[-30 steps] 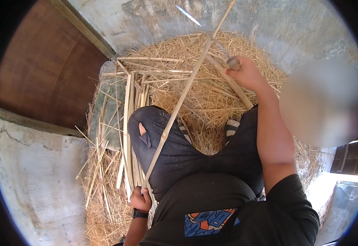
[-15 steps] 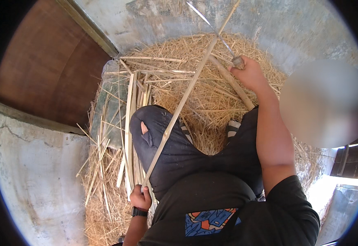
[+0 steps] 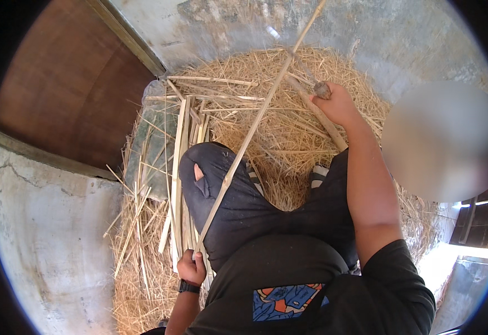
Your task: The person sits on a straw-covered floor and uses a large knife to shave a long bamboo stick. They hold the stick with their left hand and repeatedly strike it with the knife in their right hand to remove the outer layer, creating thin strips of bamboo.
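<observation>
A long pale bamboo strip (image 3: pixel 259 117) slants across my left thigh, from beside my hip up toward the far wall. My left hand (image 3: pixel 192 269) grips its lower end, fingers wrapped round it. In my right hand (image 3: pixel 336 103), at the far right, is a long-bladed knife (image 3: pixel 323 90), held closed round its wooden handle. The blade runs away to the upper left and meets the strip near its far part; whether it touches or only crosses in view I cannot tell. The blade looks blurred. Under my right hand lies a thick round stick (image 3: pixel 319 116).
Loose straw (image 3: pixel 238 70) covers the ground around my feet. Several split strips (image 3: pixel 182 159) lie left of my left knee, beside a grey-green slab (image 3: pixel 160 134). A concrete wall (image 3: pixel 221 28) rises ahead, a brown panel (image 3: pixel 71 95) at left. A blurred round shape (image 3: pixel 445 139) is at right.
The knife blade has turned and shows less of its length, its handle end now facing me. My right hand has shifted slightly left. The left hand stays on the strip.
</observation>
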{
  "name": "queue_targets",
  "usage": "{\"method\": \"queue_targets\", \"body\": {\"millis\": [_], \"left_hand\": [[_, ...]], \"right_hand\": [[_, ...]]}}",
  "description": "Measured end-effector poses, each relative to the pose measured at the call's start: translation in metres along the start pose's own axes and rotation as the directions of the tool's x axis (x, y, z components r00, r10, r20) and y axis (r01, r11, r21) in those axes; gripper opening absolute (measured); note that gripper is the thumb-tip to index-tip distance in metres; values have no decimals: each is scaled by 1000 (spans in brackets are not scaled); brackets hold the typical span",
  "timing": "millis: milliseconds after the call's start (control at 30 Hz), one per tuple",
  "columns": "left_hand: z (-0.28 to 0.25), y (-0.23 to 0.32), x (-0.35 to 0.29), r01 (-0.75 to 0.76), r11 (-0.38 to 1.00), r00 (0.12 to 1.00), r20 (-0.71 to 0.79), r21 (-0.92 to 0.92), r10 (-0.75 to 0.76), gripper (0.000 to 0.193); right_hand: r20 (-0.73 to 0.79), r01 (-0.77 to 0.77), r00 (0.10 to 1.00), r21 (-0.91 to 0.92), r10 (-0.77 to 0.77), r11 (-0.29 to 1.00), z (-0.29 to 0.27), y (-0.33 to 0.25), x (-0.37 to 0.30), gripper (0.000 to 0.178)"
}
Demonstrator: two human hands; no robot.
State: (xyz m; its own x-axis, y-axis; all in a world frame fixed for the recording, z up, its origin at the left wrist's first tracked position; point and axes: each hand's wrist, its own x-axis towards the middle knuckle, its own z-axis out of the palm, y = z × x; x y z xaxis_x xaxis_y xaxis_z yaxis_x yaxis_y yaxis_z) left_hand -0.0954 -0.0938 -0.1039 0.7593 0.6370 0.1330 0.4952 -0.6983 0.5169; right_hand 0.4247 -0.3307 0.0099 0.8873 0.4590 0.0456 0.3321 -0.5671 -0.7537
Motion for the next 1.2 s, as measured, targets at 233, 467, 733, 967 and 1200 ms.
{"method": "queue_targets", "body": {"millis": [233, 467, 733, 967, 1200], "left_hand": [[-15, -16, 16, 124, 948, 949, 313, -292, -27, 57], [-22, -16, 14, 230, 913, 931, 350, -337, -105, 48], [-18, -10, 15, 167, 944, 941, 331, -283, -68, 58], [-18, -12, 13, 140, 952, 947, 318, -273, -48, 54], [-15, -19, 13, 169, 938, 940, 335, -303, -61, 54]], "right_hand": [[362, 247, 907, -41, -216, 968, 15, -25, -25, 41], [178, 159, 976, -172, -128, 972, 15, -13, -7, 39], [154, 159, 978, -98, -143, 982, 12, -18, -20, 36], [443, 389, 849, -155, -288, 908, 21, -42, -33, 35], [10, 28, 1000, 48, -28, 998, 8, -5, -1, 39]]}}
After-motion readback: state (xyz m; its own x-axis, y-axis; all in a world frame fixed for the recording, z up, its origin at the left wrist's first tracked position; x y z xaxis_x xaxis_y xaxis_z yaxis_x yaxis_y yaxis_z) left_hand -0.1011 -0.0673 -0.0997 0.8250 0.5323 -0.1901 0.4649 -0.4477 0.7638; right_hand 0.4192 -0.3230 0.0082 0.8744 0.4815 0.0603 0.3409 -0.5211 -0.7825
